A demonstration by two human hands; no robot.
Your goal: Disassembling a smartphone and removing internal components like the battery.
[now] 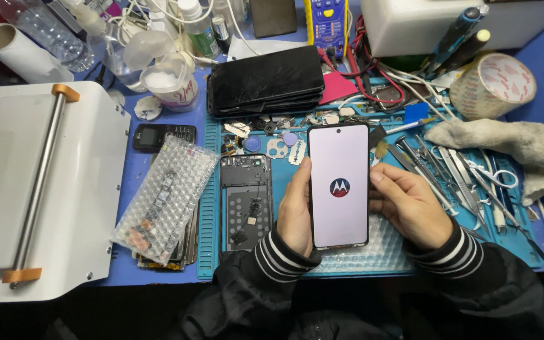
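Note:
I hold a smartphone (339, 157) upright over the blue work mat (209, 208), its screen lit pale with a round logo in the middle. My left hand (295, 211) grips its left edge and my right hand (409, 206) grips its right edge. Under the phone lies a sheet of bubble wrap (382, 249). Just left of my left hand an opened phone frame (245, 201) lies flat on the mat, its inner parts showing.
A white machine with a steel roller (39, 182) fills the left. A bubble-wrap packet (168, 198) lies beside it. Cracked dark screens (266, 82) are stacked behind, near a small keypad phone (164, 135). Tweezers and tools (454, 170), a grey cloth (511, 148) and a tape roll (492, 85) sit right.

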